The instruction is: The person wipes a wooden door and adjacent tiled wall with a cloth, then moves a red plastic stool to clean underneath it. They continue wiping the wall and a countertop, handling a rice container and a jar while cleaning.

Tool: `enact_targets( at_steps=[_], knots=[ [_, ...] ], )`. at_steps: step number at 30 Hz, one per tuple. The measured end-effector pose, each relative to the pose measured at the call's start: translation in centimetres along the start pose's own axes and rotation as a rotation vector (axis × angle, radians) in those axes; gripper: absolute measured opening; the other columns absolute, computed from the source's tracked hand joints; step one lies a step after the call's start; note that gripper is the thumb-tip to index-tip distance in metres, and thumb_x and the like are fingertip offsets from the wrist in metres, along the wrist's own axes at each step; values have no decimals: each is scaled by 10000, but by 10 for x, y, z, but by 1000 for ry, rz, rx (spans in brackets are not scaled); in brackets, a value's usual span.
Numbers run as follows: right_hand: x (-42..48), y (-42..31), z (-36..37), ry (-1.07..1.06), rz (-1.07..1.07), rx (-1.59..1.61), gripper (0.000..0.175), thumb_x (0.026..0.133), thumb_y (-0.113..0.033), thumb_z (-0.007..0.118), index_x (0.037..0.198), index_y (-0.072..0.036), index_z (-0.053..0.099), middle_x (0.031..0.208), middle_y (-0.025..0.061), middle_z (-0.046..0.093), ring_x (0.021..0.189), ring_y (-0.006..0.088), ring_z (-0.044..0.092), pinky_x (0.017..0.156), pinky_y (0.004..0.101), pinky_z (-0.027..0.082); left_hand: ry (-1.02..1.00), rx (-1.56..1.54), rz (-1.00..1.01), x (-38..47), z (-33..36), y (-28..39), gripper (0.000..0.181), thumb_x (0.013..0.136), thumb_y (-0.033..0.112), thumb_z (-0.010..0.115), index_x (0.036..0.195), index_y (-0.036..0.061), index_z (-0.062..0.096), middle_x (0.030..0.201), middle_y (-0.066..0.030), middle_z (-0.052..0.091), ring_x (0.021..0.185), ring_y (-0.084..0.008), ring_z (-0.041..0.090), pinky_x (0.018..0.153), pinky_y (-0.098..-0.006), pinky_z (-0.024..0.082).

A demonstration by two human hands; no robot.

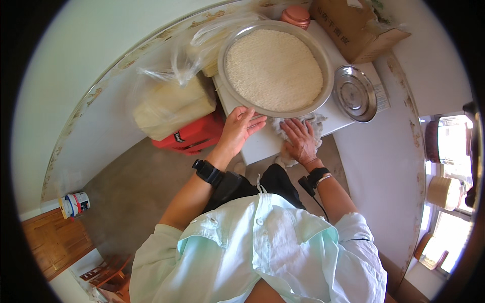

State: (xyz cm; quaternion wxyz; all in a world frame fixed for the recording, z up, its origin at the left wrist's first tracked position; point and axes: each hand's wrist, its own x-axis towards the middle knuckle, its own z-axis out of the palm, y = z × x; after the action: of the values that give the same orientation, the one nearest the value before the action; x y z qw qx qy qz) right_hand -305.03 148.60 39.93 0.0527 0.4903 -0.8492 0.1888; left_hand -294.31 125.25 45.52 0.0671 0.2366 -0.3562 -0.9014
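A wide metal basin (328, 72) full of white rice-like grains (274, 70) stands on a white surface (254, 146). My left hand (241, 125) is at the near left edge of the basin, with its thumb and fingertips close to the rim; whether they grip it is hard to tell. My right hand (301, 140) lies flat, fingers spread, on a crumpled light cloth (319, 123) just below the basin. Part of the cloth hangs over the front edge of the white surface. A shiny round metal lid or dish (355, 94) rests right of the basin.
Left of the basin are plastic-wrapped yellowish packages (178, 108), one above a red container (193, 134). Behind stand a pink lidded jar (296, 17) and an open cardboard box (344, 32). A bucket (77, 203) is on the floor at far left.
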Motion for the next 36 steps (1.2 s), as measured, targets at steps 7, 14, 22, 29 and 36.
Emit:
enact_targets(
  at_steps=[7, 14, 22, 29, 36],
  knots=[
    [1, 44, -8, -72, -58, 84, 665, 726, -195, 685, 1385, -168, 600, 1422, 49, 593, 1361, 254, 497, 1170, 520, 288, 337, 176, 91, 32, 40, -8, 190, 1036, 130, 573, 1046, -12, 447, 955, -130, 584, 825, -264, 710, 774, -416, 653],
    [-1, 54, -12, -116, -152, 128, 688, 714, -262, 728, 1386, -181, 606, 1401, 43, 601, 1325, 258, 511, 1157, 520, 281, 464, 120, 86, 11, 72, -35, 174, 1027, 151, 611, 1060, 15, 507, 956, -83, 600, 763, -165, 670, 748, -367, 645],
    [-2, 71, -21, -153, -255, 214, 686, 708, -270, 752, 1376, -192, 619, 1325, 33, 626, 1249, 259, 538, 1147, 515, 295, 506, 327, 217, -1, 21, -16, 150, 1029, 209, 630, 1091, 79, 586, 922, -22, 650, 765, -107, 642, 667, -276, 545],
    [-5, 93, -30, -230, -347, 220, 739, 696, -261, 787, 1407, -212, 594, 1413, 10, 586, 1334, 237, 502, 1169, 528, 304, 701, 535, 273, 4, -26, 24, 158, 1035, 218, 622, 1036, 61, 608, 843, -21, 654, 631, -78, 582, 539, -231, 497],
    [2, 95, -30, -178, -248, 217, 687, 710, -189, 758, 1379, -197, 603, 1467, 6, 555, 1372, 218, 479, 1171, 522, 295, 771, 755, 307, 28, -73, 57, 210, 1020, 210, 643, 1010, 1, 648, 769, -7, 651, 673, -90, 599, 603, -249, 469]
  ],
)
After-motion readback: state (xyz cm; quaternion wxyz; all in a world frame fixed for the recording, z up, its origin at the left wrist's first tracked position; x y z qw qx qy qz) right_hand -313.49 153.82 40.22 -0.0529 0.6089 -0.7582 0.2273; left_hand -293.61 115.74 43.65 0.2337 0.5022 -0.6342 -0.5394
